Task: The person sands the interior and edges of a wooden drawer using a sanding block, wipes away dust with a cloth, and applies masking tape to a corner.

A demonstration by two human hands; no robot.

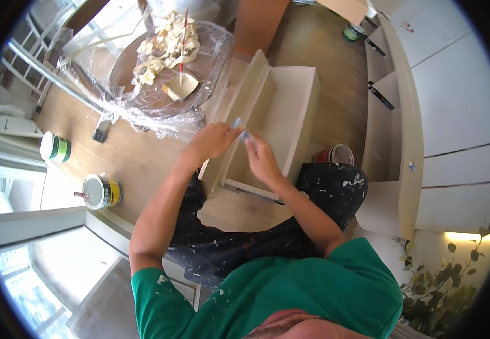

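A cream drawer (pixel 308 107) lies on the floor in front of me, its long front panel on the left side. Over that panel my left hand (pixel 214 141) is closed, fingers pinched together. Close beside it, above the drawer's opening, my right hand (pixel 263 161) is also closed. Between the fingertips of both hands shows a small blue-grey piece (pixel 237 122) of thin material. Its kind is too small to make out, and the fingers hide part of it.
A plastic-covered round table (pixel 123 65) bears crumpled pale scraps (pixel 168 45). Paint cans (pixel 55 147) stand around, including a yellow-labelled can (pixel 102 191) at left and a red-labelled can (pixel 335 155) by my right knee. A cabinet (pixel 389 141) with drawer openings stands right; a plant (pixel 443 282) is behind it.
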